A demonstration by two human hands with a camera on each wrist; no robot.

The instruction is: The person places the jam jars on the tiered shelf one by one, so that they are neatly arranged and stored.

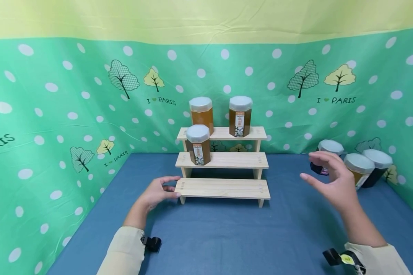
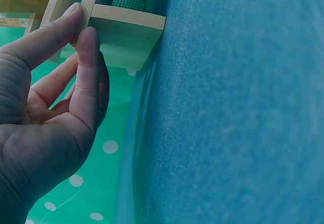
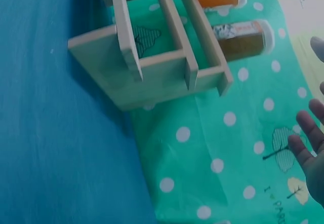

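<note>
A three-step wooden display stand [image 1: 223, 188] stands in the middle of the table. My left hand [image 1: 158, 193] pinches the left end of its lowest step, thumb at the front edge and index finger at the back. The fingertips [image 2: 87, 39] meet the wood in the left wrist view. A white-lidded honey jar [image 1: 198, 147] sits at the left of the middle step. Two more, an amber jar [image 1: 202, 114] and a darker jar [image 1: 240, 118], stand on the top step. My right hand [image 1: 335, 181] hovers beside the right-hand jars, thumb and fingers spread apart, holding nothing.
Three white-lidded jars cluster at the back right: a dark jar [image 1: 330, 147] partly behind my right hand, an amber jar [image 1: 359, 164] and a black jar [image 1: 376, 164]. Blue cloth [image 1: 234, 236] covers the table. A green dotted curtain [image 1: 89, 110] hangs behind and at the sides.
</note>
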